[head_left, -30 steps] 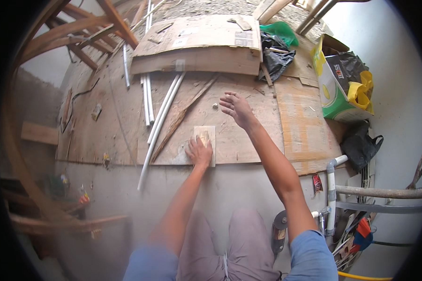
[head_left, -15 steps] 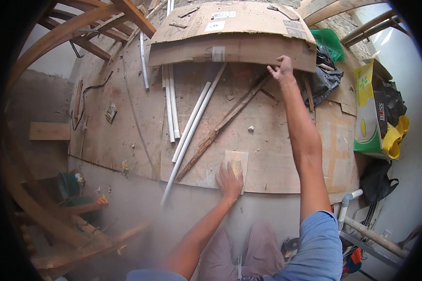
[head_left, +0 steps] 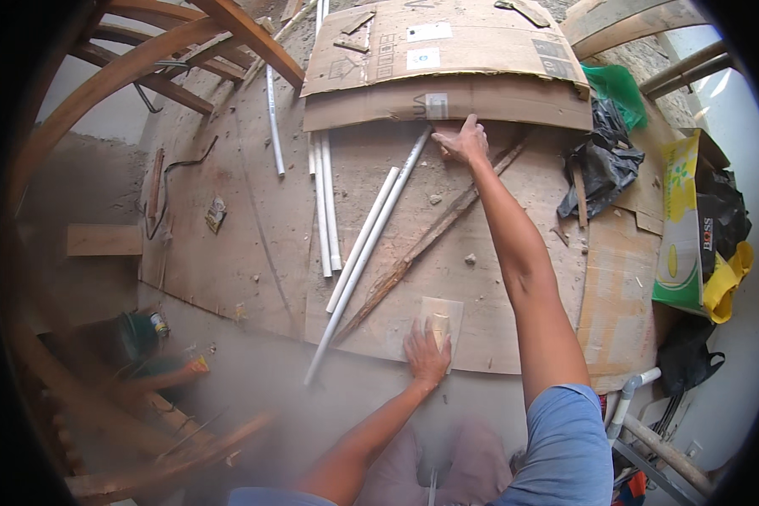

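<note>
My left hand lies flat with its fingers spread on a small pale square board near the front edge of the floor sheet. Beside its fingers is a small light wooden block. My right arm stretches far forward. My right hand is at the lower edge of a cardboard sheet, thumb and fingers apart, close to the far end of a long white pipe. Whether its fingertips touch the cardboard or the pipe is unclear. A rough wooden strip lies diagonally beneath the right arm.
Several white pipes lie left of the strip. Curved wooden frames crowd the left side. Black plastic bags, a green bag and a yellow-green box stand at the right. A grey pipe frame is by my right sleeve.
My right hand has moved left along the cardboard edge, from near the wooden strip toward the white pipe's far end. The view has shifted slightly; my left hand stays on the board.
</note>
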The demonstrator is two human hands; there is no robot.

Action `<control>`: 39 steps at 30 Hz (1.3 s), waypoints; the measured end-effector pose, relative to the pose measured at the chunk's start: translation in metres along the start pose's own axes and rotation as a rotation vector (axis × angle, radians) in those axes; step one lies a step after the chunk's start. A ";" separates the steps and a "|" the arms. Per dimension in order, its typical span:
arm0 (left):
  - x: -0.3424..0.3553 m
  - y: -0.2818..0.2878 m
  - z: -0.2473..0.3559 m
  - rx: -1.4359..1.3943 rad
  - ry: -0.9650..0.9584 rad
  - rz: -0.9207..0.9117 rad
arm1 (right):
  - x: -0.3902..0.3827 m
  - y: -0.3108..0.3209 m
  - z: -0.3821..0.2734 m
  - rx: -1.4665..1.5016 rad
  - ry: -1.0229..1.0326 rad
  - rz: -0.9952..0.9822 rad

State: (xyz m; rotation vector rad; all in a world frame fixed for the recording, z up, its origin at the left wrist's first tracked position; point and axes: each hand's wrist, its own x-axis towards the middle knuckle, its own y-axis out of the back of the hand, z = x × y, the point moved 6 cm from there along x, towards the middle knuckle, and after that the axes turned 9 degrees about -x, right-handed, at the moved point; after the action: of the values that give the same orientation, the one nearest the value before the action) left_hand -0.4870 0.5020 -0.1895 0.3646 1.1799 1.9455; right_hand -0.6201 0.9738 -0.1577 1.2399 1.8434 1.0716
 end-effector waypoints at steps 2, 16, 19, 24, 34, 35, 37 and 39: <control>0.009 -0.002 0.005 0.031 -0.007 -0.010 | -0.005 -0.007 -0.001 -0.052 0.015 0.130; 0.001 -0.021 0.004 0.015 -0.039 0.101 | -0.173 0.039 0.132 0.692 -0.328 -0.264; -0.001 -0.017 -0.019 -0.017 0.029 0.096 | -0.338 0.068 0.137 1.079 -0.336 -0.294; 0.010 -0.024 -0.019 -0.036 0.000 0.094 | -0.568 0.097 0.158 1.459 -0.258 -0.285; 0.015 -0.027 -0.018 -0.041 -0.034 0.069 | -0.856 0.060 0.241 0.315 -0.124 -0.059; 0.015 -0.024 -0.020 -0.032 -0.043 0.082 | -0.874 0.055 0.246 0.229 -0.108 -0.074; 0.025 -0.018 -0.042 -0.175 -0.099 0.128 | -0.898 0.045 0.249 0.077 -0.051 -0.073; 0.012 -0.016 -0.031 -0.343 -0.195 0.170 | -0.911 0.035 0.259 0.020 -0.038 0.001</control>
State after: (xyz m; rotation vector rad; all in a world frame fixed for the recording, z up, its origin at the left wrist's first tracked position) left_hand -0.5053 0.4968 -0.2212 0.4709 0.6932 2.1570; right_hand -0.0830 0.1930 -0.1710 1.2643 1.8286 1.0258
